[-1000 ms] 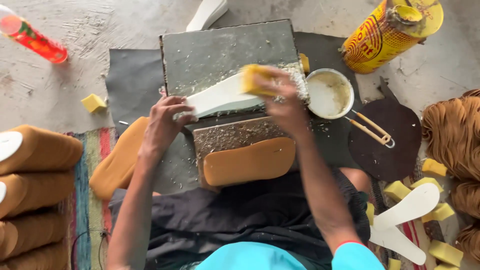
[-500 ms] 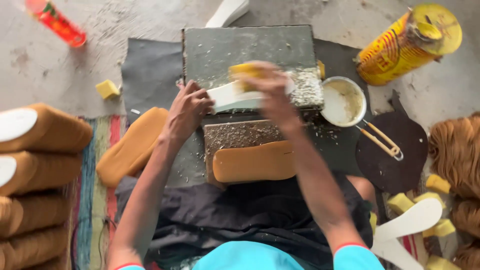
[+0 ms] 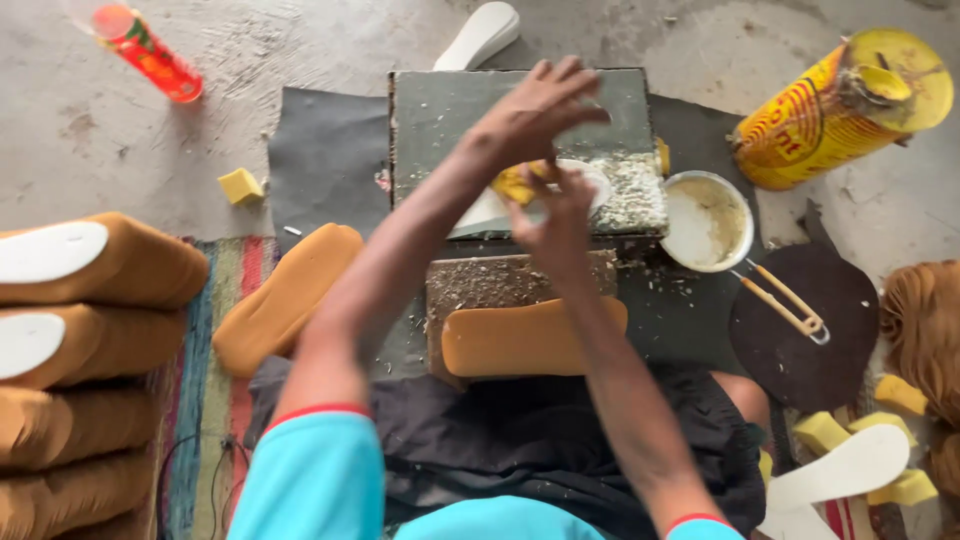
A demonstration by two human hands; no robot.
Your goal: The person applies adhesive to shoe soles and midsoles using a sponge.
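While our left hand (image 3: 535, 115) hovers with fingers spread, our right hand (image 3: 555, 215) seems to pinch the yellow sponge (image 3: 512, 183) on the white insole (image 3: 520, 200), atop the grey block (image 3: 450, 110).

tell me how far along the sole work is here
Done: tan covered soles stacked at left, each with a white sole on top. In hand: the left hand and right hand are over a white sole and yellow sponge on the grey block. Left: bare white soles at lower right.
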